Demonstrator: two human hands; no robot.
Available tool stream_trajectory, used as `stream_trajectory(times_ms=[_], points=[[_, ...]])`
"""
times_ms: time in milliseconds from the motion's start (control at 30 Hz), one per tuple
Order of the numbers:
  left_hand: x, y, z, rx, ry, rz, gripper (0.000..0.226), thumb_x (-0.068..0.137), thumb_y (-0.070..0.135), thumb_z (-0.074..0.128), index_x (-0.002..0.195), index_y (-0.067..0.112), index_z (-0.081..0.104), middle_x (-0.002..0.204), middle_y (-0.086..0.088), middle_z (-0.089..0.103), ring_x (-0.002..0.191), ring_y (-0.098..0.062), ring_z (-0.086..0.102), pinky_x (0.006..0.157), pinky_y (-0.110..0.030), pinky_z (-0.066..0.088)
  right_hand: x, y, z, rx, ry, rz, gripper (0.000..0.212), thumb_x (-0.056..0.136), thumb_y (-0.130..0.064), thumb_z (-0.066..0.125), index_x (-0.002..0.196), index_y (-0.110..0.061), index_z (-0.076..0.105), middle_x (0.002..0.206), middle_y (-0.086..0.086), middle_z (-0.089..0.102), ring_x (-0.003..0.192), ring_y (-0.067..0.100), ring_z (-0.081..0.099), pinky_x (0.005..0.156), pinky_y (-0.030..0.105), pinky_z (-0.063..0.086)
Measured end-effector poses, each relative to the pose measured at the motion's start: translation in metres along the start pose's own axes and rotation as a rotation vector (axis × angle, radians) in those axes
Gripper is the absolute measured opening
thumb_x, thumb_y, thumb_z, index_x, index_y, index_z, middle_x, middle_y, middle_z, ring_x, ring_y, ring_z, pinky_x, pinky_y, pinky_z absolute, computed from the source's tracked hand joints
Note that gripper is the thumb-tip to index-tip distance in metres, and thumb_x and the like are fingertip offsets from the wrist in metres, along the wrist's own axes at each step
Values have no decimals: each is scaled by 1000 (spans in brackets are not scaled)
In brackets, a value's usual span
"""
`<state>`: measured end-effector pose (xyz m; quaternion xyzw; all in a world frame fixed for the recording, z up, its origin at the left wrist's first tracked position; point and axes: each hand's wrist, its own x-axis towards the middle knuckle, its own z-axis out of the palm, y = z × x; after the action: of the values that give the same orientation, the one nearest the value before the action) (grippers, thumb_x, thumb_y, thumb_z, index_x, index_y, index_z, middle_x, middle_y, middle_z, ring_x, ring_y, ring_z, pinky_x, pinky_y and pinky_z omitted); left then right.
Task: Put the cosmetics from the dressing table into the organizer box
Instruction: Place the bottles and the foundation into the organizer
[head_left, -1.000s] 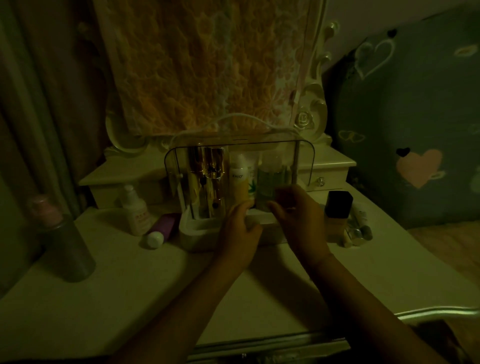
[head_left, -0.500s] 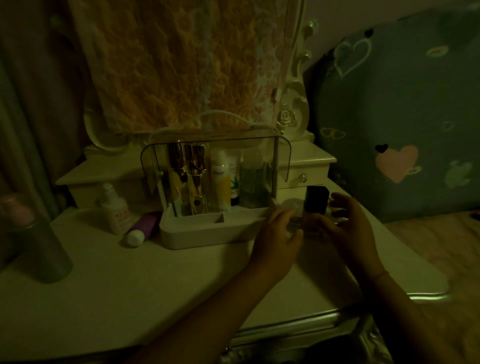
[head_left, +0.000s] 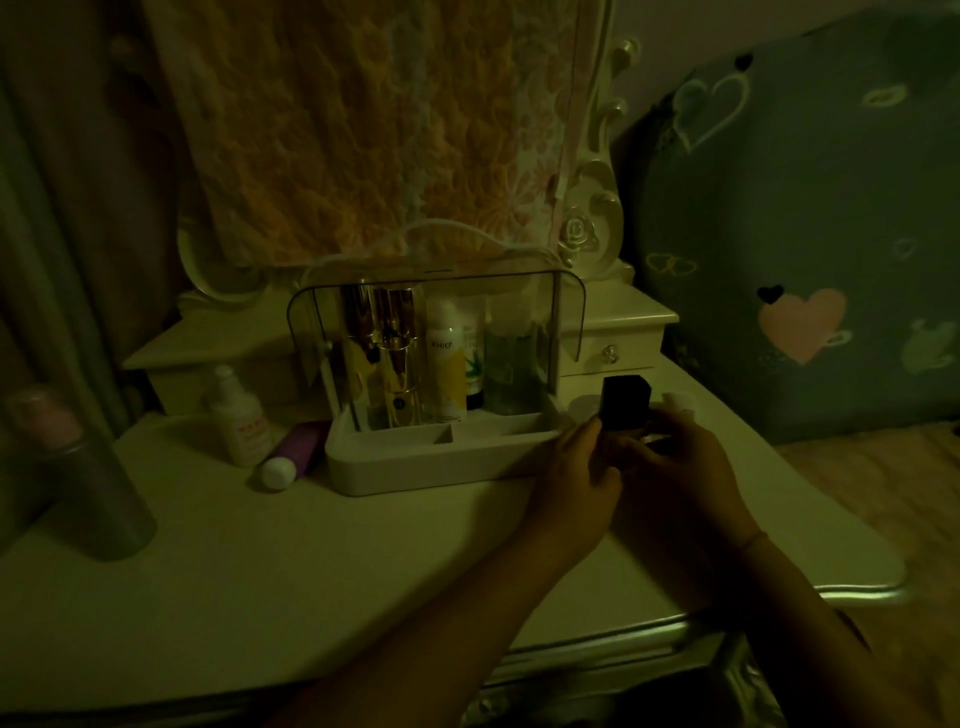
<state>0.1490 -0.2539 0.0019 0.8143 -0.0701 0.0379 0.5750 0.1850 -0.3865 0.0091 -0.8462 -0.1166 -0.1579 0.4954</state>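
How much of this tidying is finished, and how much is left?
Several bottles already stand in the organizer box. Both hands, left hand and right hand, are around a black-capped bottle beside it. A white bottle, a purple tube and a grey can wait on the table.

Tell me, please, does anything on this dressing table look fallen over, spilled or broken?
One thing: the purple tube lies on its side left of the organizer box, white cap toward the camera, while the white bottle beside it stands upright. No spill or damage shows, though the light is dim.
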Motion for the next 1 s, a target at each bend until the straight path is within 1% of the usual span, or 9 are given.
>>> stream_trajectory(times_ms=[233, 367, 433, 533, 633, 700, 767, 833, 1000], points=[[-19, -9, -27, -61, 51, 58, 60, 91, 10, 48, 142, 34, 27, 147, 6, 37, 118, 2, 40, 80, -6, 38, -17, -31, 17, 146, -30, -86, 32, 79, -8, 66, 108, -17, 57, 92, -15, 61, 66, 0, 64, 52, 12, 51], [-24, -3, -53, -76, 135, 127, 60, 90, 11, 49, 140, 37, 28, 132, 24, 36, 101, 21, 43, 78, -6, 41, -12, -63, 28, 138, -23, -144, 32, 80, -14, 64, 109, -23, 55, 94, -17, 60, 67, 12, 65, 56, 23, 55], [-20, 3, -67, -93, 180, 155, 60, 90, 12, 50, 140, 35, 28, 131, 25, 37, 110, 15, 42, 85, -12, 40, -3, -76, 37, 158, -22, -173, 33, 82, -14, 63, 114, -19, 55, 102, -12, 62, 69, 14, 65, 58, 26, 55], [-6, 8, -86, -94, 229, 130, 59, 90, 8, 48, 142, 29, 29, 147, 4, 36, 131, -12, 38, 104, -30, 39, 17, -86, 59, 186, -41, -180, 39, 86, -13, 60, 124, -11, 53, 111, -2, 62, 79, 12, 65, 58, 16, 54], [14, 3, -99, -159, 254, 62, 60, 90, 0, 45, 143, 21, 27, 149, -8, 34, 135, -21, 37, 110, -41, 36, 37, -87, 83, 198, -59, -146, 39, 88, -13, 57, 127, -8, 51, 115, 11, 64, 91, 21, 67, 69, 23, 56], [25, -2, -104, -158, 276, 12, 62, 90, -3, 42, 144, 22, 27, 150, -10, 33, 131, -18, 40, 106, -40, 40, 48, -84, 96, 184, -74, -129, 38, 90, -14, 55, 127, -7, 51, 117, 15, 64, 95, 20, 65, 71, 21, 54], [36, -7, -107, -143, 277, -31, 63, 90, -3, 41, 144, 25, 26, 150, -11, 33, 109, -5, 49, 82, -24, 47, 57, -80, 104, 185, -89, -102, 37, 91, -14, 53, 127, -7, 50, 118, 16, 63, 96, 19, 64, 73, 20, 54], [45, -10, -109, -130, 271, -67, 64, 89, -4, 40, 144, 26, 25, 149, -12, 33, 106, -5, 46, 67, -15, 40, 64, -76, 109, 181, -91, -66, 36, 91, -14, 53, 126, -7, 51, 119, 19, 61, 104, 28, 63, 87, 36, 54], [53, -16, -108, -116, 273, -100, 64, 88, -7, 39, 144, 20, 25, 148, -13, 36, 130, -21, 40, 85, -26, 40, 69, -70, 112, 121, -112, -26, 37, 91, -16, 54, 126, -6, 53, 121, 20, 59, 109, 31, 60, 94, 48, 49]])
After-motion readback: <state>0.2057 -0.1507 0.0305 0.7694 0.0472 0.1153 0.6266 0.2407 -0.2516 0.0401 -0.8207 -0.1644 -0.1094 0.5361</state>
